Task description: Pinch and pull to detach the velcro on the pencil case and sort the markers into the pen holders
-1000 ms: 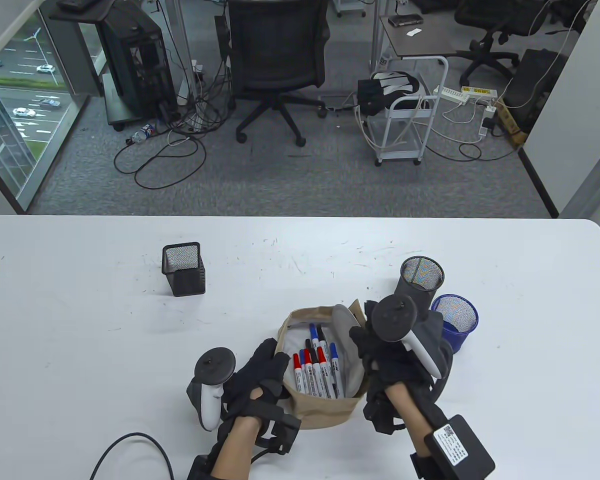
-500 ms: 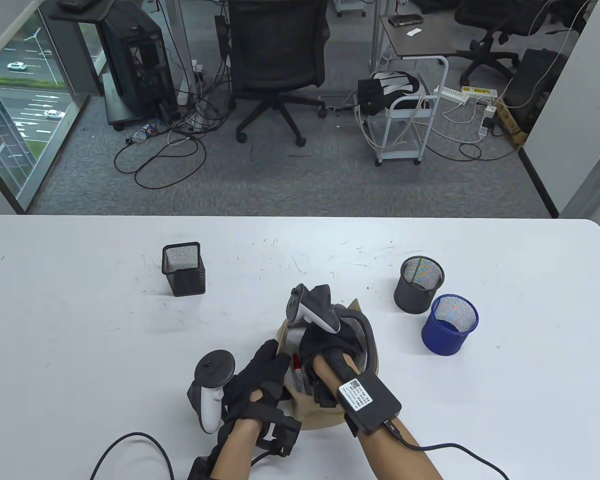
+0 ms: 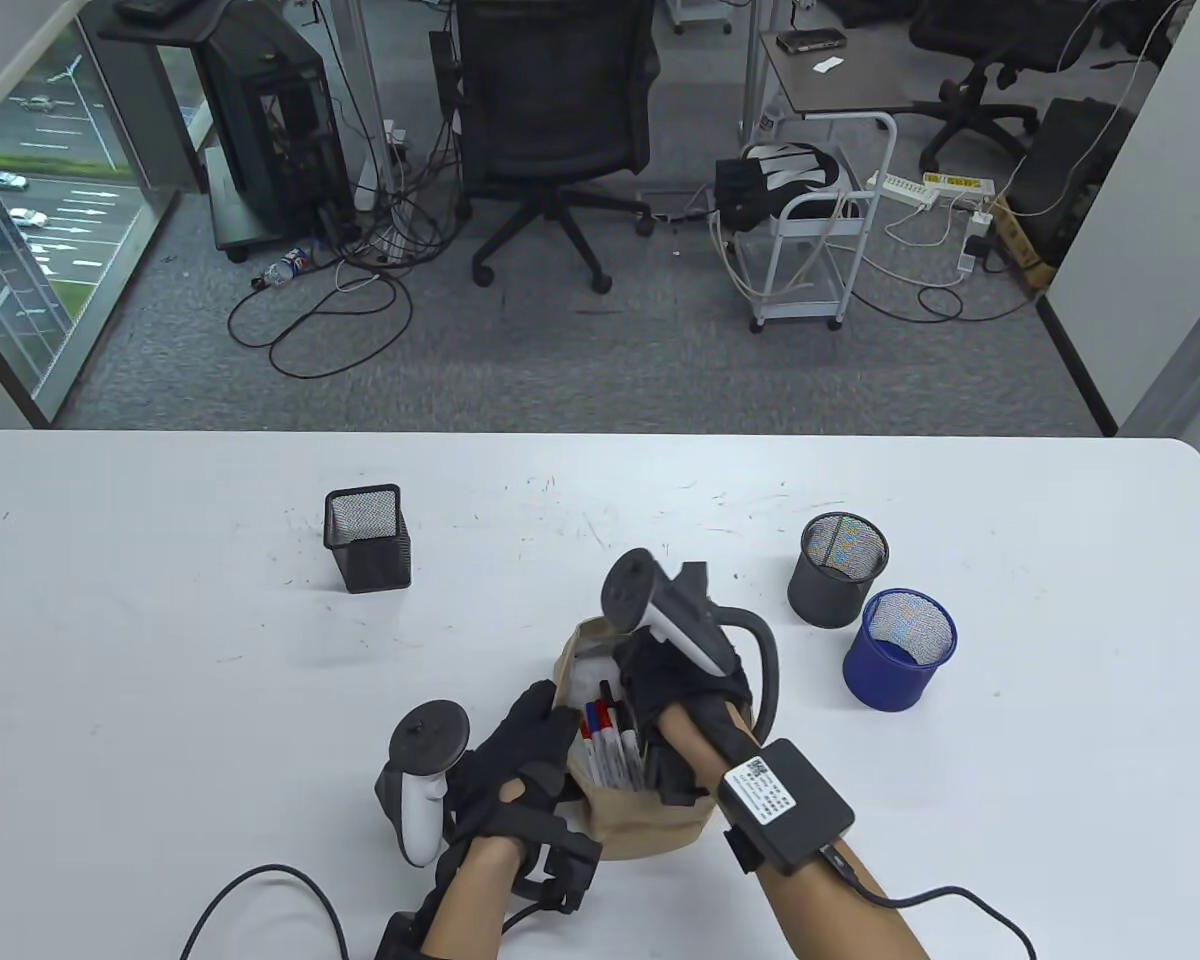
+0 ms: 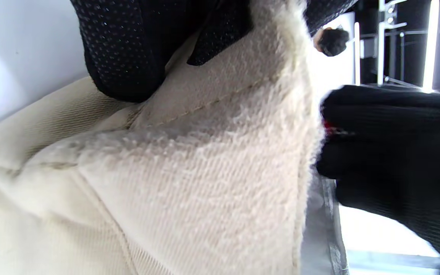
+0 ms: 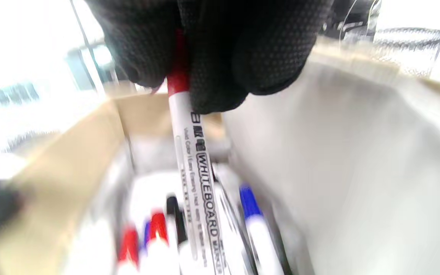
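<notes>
- The pencil case [image 3: 640, 820] sits on the white surface [image 3: 160, 650] near the front edge, its flap already undone and its mouth open, so the velcro step looks finished and the sorting step is in hand.
- The left hand [image 3: 520, 760] holds the case's left rim: the left wrist view shows its fingers [image 4: 128, 49] curled over the fuzzy edge of the fabric, a grip that steadies the case and keeps the mouth wide.
- The right hand [image 3: 685, 700] reaches into the case; in the right wrist view its fingertips [image 5: 243, 57] pinch the red cap end of a red marker [image 5: 199, 179], whose white barrel slants down among the others.
- The other markers [image 3: 610, 745], red, blue and black capped, lie packed side by side inside the case.
- Three holders wait on the surface: a black square holder [image 3: 367, 540] well apart to the left, and a black round holder [image 3: 840, 570] and a blue round holder [image 3: 898, 650] just beside each other on the right.
- None of the holders visibly has a marker in it, so sorting seems barely begun.
- The next move, as I judge it, calls for lifting the red marker clear of its neighbours and of the case rim, then carrying it to one holder.
- Which holder takes red cannot be told from the views; none is red.
</notes>
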A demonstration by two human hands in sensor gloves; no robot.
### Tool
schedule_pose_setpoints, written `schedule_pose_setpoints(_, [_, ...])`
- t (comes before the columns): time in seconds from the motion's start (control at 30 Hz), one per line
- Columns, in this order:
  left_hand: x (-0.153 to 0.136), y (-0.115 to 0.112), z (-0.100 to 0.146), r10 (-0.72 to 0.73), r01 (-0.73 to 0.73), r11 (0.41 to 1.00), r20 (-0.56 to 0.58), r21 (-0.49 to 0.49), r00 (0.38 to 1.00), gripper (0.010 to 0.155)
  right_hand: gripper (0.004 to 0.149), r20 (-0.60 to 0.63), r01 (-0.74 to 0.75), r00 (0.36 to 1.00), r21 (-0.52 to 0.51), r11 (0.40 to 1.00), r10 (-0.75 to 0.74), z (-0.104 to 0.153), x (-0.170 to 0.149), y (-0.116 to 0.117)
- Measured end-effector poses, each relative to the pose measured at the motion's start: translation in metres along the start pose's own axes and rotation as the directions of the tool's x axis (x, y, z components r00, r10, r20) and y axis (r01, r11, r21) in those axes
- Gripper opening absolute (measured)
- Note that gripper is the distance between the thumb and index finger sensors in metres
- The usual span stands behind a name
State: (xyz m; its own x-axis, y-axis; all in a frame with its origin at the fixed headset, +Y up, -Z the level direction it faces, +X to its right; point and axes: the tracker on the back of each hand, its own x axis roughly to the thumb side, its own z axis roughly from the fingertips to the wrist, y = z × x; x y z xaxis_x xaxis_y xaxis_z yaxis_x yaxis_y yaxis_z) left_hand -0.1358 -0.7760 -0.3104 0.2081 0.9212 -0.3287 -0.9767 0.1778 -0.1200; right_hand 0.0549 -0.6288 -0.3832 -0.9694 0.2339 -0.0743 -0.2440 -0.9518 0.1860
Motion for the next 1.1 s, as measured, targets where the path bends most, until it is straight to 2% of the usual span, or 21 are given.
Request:
schedule_pose_setpoints(0.07, [0.0,0.0,0.001,-0.004,0.004,1.0,0.004,0.006,1.0,0.068,0.053,-0.003,0.099,0.995,-0.102,0.99,-0.1,0.012,-0.017,-0.033])
schedule_pose_setpoints(0.17, [0.001,-0.001,0.001,-0.01,0.01,1.0,0.006,0.007,1.0,0.068,0.052,-0.026,0.23,0.969,-0.267,0.936,-0.246,0.027,-0.049,-0.078])
schedule_pose_setpoints(0.27, [0.001,-0.001,0.001,-0.011,0.011,1.0,0.006,0.01,1.0,0.068,0.052,-0.122,0.17,0.964,-0.401,0.9,-0.236,0.029,-0.082,-0.104])
schedule_pose_setpoints(0.33, [0.001,-0.001,0.001,-0.013,0.013,1.0,0.007,0.009,1.0,0.068,0.052,-0.225,0.058,0.958,-0.448,0.892,-0.176,0.022,-0.104,-0.11])
schedule_pose_setpoints(0.43, [0.001,-0.001,0.001,-0.014,0.014,1.0,0.005,0.01,1.0,0.068,0.053,-0.353,-0.086,0.933,-0.418,0.904,-0.075,0.007,-0.133,-0.106])
schedule_pose_setpoints(0.5, [0.001,-0.001,0.001,-0.011,0.011,1.0,0.003,0.007,1.0,0.069,0.053,-0.42,-0.126,0.907,-0.362,0.924,-0.041,-0.003,-0.149,-0.097])
schedule_pose_setpoints(0.63, [0.001,-0.001,0.001,-0.011,0.011,1.0,-0.003,0.003,1.0,0.069,0.053,-0.458,-0.129,0.889,-0.271,0.954,-0.01,-0.017,-0.168,-0.08])
schedule_pose_setpoints(0.7, [0.001,-0.001,0.001,-0.011,0.011,1.0,-0.004,0.003,1.0,0.069,0.058,-0.479,-0.137,0.877,-0.2,0.97,0.025,-0.02,-0.17,-0.078])
schedule_pose_setpoints(0.73, [0.001,-0.001,0.001,-0.011,0.011,1.0,-0.004,0.002,1.0,0.069,0.062,-0.482,-0.134,0.876,-0.196,0.971,0.024,-0.019,-0.169,-0.079])
schedule_pose_setpoints(0.87, [0.001,-0.001,0.0,-0.016,0.016,1.0,-0.005,0.001,1.0,0.069,0.064,-0.364,-0.08,0.931,-0.235,0.969,-0.012,-0.006,-0.145,-0.082])
schedule_pose_setpoints(1.0, [0.001,-0.001,0.0,-0.021,0.021,1.0,-0.005,0.001,1.0,0.069,0.062,-0.177,-0.027,0.984,-0.235,0.972,-0.015,0.011,-0.096,-0.072])
schedule_pose_setpoints(1.1, [0.001,-0.001,0.0,-0.021,0.021,1.0,-0.005,0.002,1.0,0.069,0.06,-0.045,-0.029,0.999,-0.133,0.991,0.024,0.019,-0.05,-0.051])
